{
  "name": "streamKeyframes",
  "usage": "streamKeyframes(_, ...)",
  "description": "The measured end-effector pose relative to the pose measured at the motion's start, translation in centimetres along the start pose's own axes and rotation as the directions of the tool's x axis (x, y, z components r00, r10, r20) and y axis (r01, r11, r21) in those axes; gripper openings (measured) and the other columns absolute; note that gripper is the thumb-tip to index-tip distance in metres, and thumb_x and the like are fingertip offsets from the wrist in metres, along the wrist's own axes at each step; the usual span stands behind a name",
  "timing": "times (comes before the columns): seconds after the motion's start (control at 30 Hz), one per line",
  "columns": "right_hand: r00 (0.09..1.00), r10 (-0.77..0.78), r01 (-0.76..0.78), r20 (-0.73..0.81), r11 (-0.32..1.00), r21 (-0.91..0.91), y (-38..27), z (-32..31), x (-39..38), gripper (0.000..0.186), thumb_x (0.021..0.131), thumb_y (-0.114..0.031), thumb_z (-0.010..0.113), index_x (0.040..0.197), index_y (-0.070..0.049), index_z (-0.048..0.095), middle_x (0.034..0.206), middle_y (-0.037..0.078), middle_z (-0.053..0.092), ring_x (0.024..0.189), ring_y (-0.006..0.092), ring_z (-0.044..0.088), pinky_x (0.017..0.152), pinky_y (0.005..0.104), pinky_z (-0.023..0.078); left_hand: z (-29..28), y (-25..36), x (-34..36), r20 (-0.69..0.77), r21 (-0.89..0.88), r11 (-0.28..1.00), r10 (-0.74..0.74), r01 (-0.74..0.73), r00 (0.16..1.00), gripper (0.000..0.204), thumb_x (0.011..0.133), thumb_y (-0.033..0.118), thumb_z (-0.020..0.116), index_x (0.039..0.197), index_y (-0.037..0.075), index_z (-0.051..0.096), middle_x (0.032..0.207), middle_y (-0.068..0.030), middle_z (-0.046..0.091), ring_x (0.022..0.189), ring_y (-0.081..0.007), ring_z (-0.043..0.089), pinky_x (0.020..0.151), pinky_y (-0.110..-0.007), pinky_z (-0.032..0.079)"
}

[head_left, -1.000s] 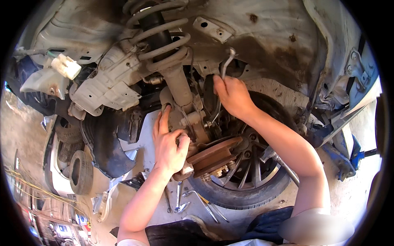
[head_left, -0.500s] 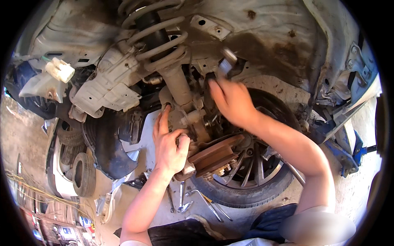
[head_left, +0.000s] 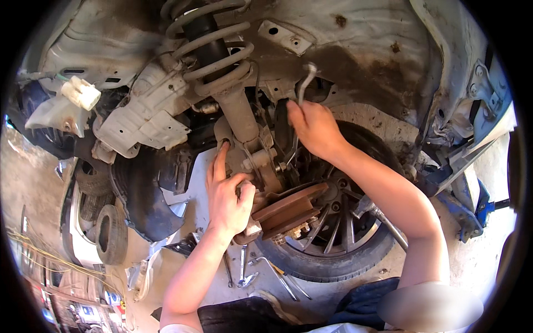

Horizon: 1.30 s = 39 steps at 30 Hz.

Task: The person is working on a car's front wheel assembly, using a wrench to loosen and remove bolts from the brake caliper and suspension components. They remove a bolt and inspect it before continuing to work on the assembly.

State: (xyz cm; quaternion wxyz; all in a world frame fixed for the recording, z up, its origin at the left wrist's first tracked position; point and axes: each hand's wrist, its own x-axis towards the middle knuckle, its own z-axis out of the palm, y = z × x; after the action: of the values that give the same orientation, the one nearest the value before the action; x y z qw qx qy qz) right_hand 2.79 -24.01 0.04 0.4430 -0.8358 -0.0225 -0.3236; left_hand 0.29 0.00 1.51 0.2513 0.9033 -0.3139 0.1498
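Note:
My right hand [head_left: 316, 129] is closed around a bent metal wrench [head_left: 306, 83]. The wrench's upper end sticks up above the fist. Its lower end reaches down to a bolt [head_left: 282, 166] beside the bottom of the strut [head_left: 237, 116]. My left hand [head_left: 229, 205] grips the steering knuckle [head_left: 236, 161], its index finger stretched up against the metal and its thumb and another finger bent round a part. Below and right of that hand sits a rusty brake disc [head_left: 294, 211]. Above both hands rises a coil spring [head_left: 216, 47].
A wheel with its tire [head_left: 333, 272] lies on the floor under the disc. Several hand tools, among them a wrench [head_left: 243, 263], lie near my legs. Loose tires [head_left: 111, 236] stand at the left. A blue jack [head_left: 469, 213] is at the right.
My right hand, blurred by motion before, now shows sharply and slightly higher. The wrench stands more upright, its lower end now visible by the bolt. My left hand keeps its place.

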Motion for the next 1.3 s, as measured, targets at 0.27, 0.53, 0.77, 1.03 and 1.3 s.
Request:
streamKeyframes(0.27,0.970,0.192,-0.159,0.147,0.965,-0.211,2.4,4.5,4.5,0.045,0.096,-0.034,0.046,0.088,0.006,0.064,0.088,0.029,0.066,0.088,0.0459,0.063,0.081,0.0512,0.050,0.0,0.1,0.1,0.003,-0.039,0.999,-0.035,0.035,0.999,0.024,0.077,0.019,0.057,0.080,0.001,0.072,0.152,-0.0210,0.032,0.138,-0.0403,0.030,0.114,-0.046,0.025)
streamKeyframes(0.53,0.947,-0.322,0.318,0.003,0.932,-0.175,-1.9,0.1,-2.4,0.019,0.087,-0.016,0.056,0.090,0.002,0.062,0.080,0.017,0.066,0.071,0.0366,0.063,0.064,0.0446,0.052,-0.3,-0.7,-0.3,-0.007,-0.030,0.999,-0.014,0.014,1.000,0.025,0.077,0.019,0.056,0.082,0.001,0.073,0.152,-0.0212,0.033,0.137,-0.0407,0.033,0.113,-0.046,0.026)
streamKeyframes(0.77,0.799,-0.601,0.601,0.020,0.799,-0.031,1.0,-5.7,-7.2,0.013,0.075,-0.003,0.065,0.085,-0.006,0.057,0.063,0.004,0.053,0.052,0.0255,0.057,0.047,0.0354,0.046,0.2,-0.3,0.0,-0.020,-0.073,0.997,0.002,-0.003,1.000,0.023,0.076,0.018,0.058,0.083,0.002,0.072,0.152,-0.0215,0.033,0.135,-0.0408,0.035,0.112,-0.046,0.029)
streamKeyframes(1.03,0.999,-0.042,0.042,-0.012,0.999,0.014,-0.7,-0.8,-1.0,0.034,0.099,-0.024,0.047,0.082,0.003,0.059,0.068,0.023,0.060,0.066,0.0450,0.060,0.063,0.0506,0.048,-0.1,-0.4,0.0,-0.008,-0.055,0.998,0.003,-0.003,1.000,0.022,0.077,0.018,0.058,0.083,0.002,0.072,0.152,-0.0219,0.032,0.137,-0.0410,0.035,0.112,-0.046,0.028)
streamKeyframes(1.3,0.969,0.178,-0.158,0.170,0.980,-0.125,1.5,3.1,4.2,0.050,0.095,-0.034,0.045,0.078,0.008,0.065,0.085,0.030,0.064,0.086,0.0463,0.063,0.080,0.0507,0.050,0.0,-0.4,0.1,-0.013,-0.095,0.995,-0.002,0.001,1.000,0.022,0.077,0.017,0.057,0.082,0.002,0.072,0.152,-0.0226,0.033,0.137,-0.0407,0.035,0.113,-0.045,0.029)
